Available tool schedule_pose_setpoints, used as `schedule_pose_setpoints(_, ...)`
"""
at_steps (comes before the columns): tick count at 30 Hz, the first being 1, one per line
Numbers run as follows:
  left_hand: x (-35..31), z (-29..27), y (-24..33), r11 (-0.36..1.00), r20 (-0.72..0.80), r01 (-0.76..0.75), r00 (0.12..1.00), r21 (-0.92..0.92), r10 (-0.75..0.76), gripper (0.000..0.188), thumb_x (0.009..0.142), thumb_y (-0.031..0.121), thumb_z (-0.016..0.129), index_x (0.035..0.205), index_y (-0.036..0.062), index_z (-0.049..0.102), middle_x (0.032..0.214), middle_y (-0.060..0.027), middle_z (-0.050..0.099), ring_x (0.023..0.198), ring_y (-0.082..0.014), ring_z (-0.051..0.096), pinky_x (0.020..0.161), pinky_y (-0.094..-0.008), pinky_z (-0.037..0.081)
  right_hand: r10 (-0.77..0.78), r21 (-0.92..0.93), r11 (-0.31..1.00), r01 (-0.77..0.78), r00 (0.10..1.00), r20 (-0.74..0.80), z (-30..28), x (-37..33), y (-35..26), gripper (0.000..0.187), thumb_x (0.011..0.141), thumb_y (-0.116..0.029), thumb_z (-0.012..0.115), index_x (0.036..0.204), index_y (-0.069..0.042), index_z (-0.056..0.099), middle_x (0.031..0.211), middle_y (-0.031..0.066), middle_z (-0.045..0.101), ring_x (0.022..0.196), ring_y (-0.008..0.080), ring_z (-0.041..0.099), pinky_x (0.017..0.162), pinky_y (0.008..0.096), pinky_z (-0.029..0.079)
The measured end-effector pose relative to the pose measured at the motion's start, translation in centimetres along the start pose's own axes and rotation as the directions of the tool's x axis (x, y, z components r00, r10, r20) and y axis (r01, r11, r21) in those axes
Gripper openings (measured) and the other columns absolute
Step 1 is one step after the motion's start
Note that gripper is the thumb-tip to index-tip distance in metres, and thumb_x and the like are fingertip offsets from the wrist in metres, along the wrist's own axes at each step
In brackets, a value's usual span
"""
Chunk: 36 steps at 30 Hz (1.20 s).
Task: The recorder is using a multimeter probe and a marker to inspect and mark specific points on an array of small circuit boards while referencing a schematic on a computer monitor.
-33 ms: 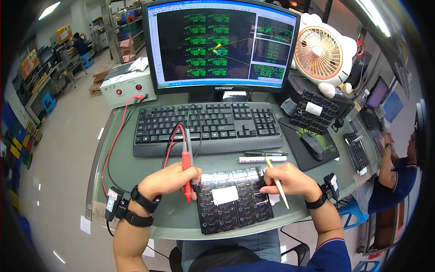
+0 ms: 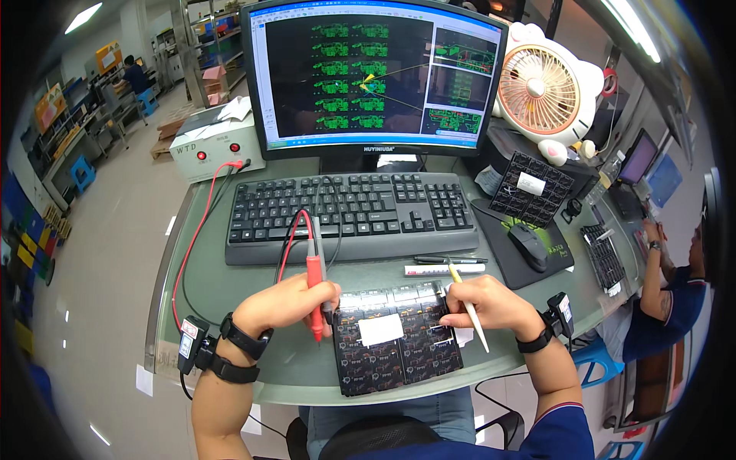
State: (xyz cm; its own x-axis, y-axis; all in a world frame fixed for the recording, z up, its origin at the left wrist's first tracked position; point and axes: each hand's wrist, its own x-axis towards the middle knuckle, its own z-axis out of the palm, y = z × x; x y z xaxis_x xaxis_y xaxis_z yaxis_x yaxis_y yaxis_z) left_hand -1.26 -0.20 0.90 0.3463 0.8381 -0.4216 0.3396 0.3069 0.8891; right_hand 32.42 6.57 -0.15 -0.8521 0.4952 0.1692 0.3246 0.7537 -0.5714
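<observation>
On the desk [image 2: 280,368] I see the circuit board [image 2: 400,353] lying by the near edge, between left hand [image 2: 287,300] and right hand [image 2: 491,301]. I have the left closed around two probes [image 2: 314,274], the right pinching a pale pen [image 2: 478,326].

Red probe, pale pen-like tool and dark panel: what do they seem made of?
Red probe: probably moulded plastic, fairly smooth, judging by its even colour.
Pale pen-like tool: likely smooth plastic; no grain or metallic glint shows, though painted wood is possible.
Dark panel: looks like circuit-board laminate, glossy, given bright reflections near its upper edge and the repeated circuit-like patterns.
</observation>
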Motion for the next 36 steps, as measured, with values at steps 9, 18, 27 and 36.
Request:
schedule_pose_setpoints(9,0.2,0.3,0.9,0.935,-0.215,-0.326,0.932,-0.141,0.292,0.035,0.096,0.037,0.046,0.083,0.0065,0.056,0.074,0.0011,0.053,0.058,-0.0062,0.052,0.052,-0.0212,0.04,-0.001,0.073,0.997,0.018,0.976,-0.218,-0.6,0.0,0.1,0.023,0.078,-0.013,0.076,0.074,-0.004,0.055,0.063,0.0063,0.059,0.054,0.0212,0.058,0.051,0.03,0.044)
schedule_pose_setpoints(18,1.2,2.0,0.2,0.918,0.092,-0.202,0.965,-0.342,0.247,0.022,0.089,0.015,0.067,0.105,0.0003,0.063,0.092,-0.0084,0.067,0.074,-0.0113,0.066,0.068,-0.0245,0.056,0.266,0.358,0.932,-0.054,0.772,-0.577,-3.8,1.9,2.0,0.011,0.096,-0.01,0.053,0.094,0.0,0.058,0.082,0.0101,0.067,0.076,0.0157,0.066,0.067,0.0285,0.05)
schedule_pose_setpoints(27,1.8,2.6,0.2,0.939,0.112,-0.142,0.976,-0.314,0.185,0.023,0.088,0.015,0.066,0.105,0.0011,0.06,0.098,-0.0072,0.065,0.076,-0.0108,0.067,0.07,-0.0235,0.057,0.038,-0.28,0.937,-0.21,0.855,-0.517,-5.7,6.1,10.5,0.01,0.091,-0.015,0.058,0.097,-0.008,0.061,0.09,0.0112,0.066,0.09,0.0325,0.06,0.079,0.0429,0.046)
schedule_pose_setpoints(36,1.9,2.5,0.3,0.942,0.111,-0.126,0.98,-0.311,0.168,0.023,0.088,0.016,0.065,0.106,0.0008,0.059,0.097,-0.0077,0.065,0.079,-0.0121,0.067,0.072,-0.0246,0.058,-0.111,-0.454,0.889,-0.06,0.934,-0.34,-4.6,7.3,7.8,0.009,0.09,-0.017,0.06,0.096,-0.01,0.061,0.094,0.0048,0.065,0.092,0.0272,0.058,0.081,0.0382,0.043)
